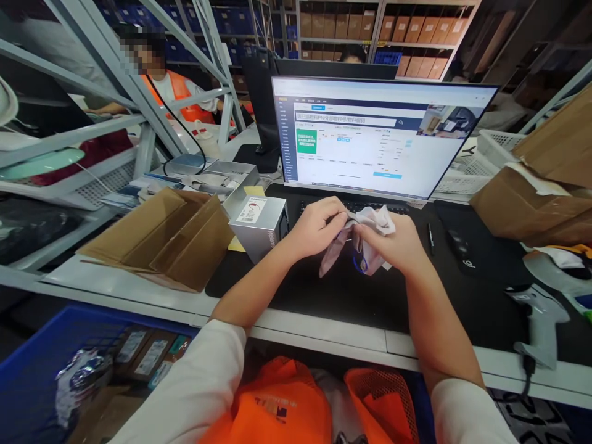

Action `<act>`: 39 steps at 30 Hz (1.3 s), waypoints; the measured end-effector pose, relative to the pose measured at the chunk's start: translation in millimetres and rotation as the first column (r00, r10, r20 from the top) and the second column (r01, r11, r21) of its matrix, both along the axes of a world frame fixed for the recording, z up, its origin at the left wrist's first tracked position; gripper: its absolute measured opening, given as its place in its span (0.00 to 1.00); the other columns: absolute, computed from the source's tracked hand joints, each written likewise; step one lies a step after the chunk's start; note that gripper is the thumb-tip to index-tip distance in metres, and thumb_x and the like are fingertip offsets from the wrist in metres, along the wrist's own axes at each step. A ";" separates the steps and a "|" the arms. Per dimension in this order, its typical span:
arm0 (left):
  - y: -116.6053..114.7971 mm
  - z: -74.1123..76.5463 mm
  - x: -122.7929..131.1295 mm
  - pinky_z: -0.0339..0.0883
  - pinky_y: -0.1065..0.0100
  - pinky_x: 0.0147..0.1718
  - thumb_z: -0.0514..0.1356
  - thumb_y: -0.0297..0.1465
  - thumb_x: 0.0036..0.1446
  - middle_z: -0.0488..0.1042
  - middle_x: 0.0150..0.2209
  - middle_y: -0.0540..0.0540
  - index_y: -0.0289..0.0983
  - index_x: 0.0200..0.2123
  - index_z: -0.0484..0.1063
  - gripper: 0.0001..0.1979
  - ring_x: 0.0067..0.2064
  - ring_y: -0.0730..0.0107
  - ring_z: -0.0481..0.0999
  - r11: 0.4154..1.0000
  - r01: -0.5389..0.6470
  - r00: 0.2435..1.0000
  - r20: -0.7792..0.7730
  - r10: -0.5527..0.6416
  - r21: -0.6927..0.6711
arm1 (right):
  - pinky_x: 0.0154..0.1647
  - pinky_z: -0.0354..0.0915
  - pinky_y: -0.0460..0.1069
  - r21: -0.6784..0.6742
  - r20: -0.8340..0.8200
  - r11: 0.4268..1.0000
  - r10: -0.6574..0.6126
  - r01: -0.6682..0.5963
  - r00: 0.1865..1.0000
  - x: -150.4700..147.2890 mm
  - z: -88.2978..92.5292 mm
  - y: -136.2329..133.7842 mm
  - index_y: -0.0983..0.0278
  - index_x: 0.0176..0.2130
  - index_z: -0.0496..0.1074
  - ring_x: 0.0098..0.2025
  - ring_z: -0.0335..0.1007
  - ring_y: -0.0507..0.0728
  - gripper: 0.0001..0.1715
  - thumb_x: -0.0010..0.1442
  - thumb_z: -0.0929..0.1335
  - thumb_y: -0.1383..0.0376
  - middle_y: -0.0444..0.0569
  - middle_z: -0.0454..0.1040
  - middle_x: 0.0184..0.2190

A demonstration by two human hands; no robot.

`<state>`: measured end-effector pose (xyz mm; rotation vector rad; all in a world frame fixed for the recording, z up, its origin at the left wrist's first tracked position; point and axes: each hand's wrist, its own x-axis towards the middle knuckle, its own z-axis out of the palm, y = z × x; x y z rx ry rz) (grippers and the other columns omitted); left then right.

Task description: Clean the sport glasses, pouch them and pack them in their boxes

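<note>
A crumpled, pale pinkish plastic bag (375,221) is held over the black desk mat in front of the monitor. My left hand (321,225) pinches its upper left edge between thumb and fingers. From the other side, my right hand (398,240) is closed around the bag, thumb on top. Below my right thumb a blue loop (359,261) shows at the bag; whether it lies inside cannot be made out. Just left of my left hand stands a silver box (261,222) with a white label. Behind the hands, the keyboard (305,205) is partly hidden.
An open cardboard box (185,240) sits at the left, another carton (531,200) at the right. A monitor (351,166) rises behind. Rightward lie a pen (430,238), a mouse (459,246) and a barcode scanner (541,320). A blue bin (41,351) stands below left. A co-worker (180,92) sits beyond the frame.
</note>
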<state>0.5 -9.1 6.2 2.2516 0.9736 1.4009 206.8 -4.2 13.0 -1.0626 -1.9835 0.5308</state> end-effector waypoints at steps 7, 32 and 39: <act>3.1 -0.5 -8.0 0.68 0.67 0.44 0.52 0.27 0.65 0.77 0.39 0.47 0.37 0.39 0.73 0.10 0.40 0.68 0.75 0.989 -0.002 0.994 -0.112 -0.015 -0.145 | 0.29 0.58 0.48 -0.317 -0.196 0.914 0.200 -0.255 0.960 13.0 -3.0 6.7 0.65 0.27 0.70 0.27 0.61 0.52 0.18 0.53 0.75 0.54 0.43 0.68 0.24; 3.0 -4.0 2.7 0.71 0.66 0.46 0.65 0.27 0.52 0.79 0.44 0.46 0.40 0.51 0.79 0.21 0.45 0.61 0.78 0.950 0.139 0.844 -0.469 -0.261 -0.278 | 0.26 0.57 0.50 -0.093 -0.038 0.982 -0.168 0.164 0.985 45.5 6.0 29.0 0.63 0.23 0.69 0.25 0.63 0.55 0.18 0.50 0.73 0.53 0.46 0.69 0.21; 4.0 -12.6 13.3 0.71 0.67 0.41 0.75 0.33 0.42 0.75 0.41 0.48 0.38 0.42 0.79 0.21 0.42 0.63 0.77 0.899 0.247 0.831 -0.399 -0.389 -0.362 | 0.34 0.68 0.59 0.267 -0.784 0.858 -0.073 0.440 0.617 82.5 24.9 -5.1 0.53 0.23 0.64 0.26 0.67 0.63 0.26 0.61 0.65 0.40 0.46 0.62 0.21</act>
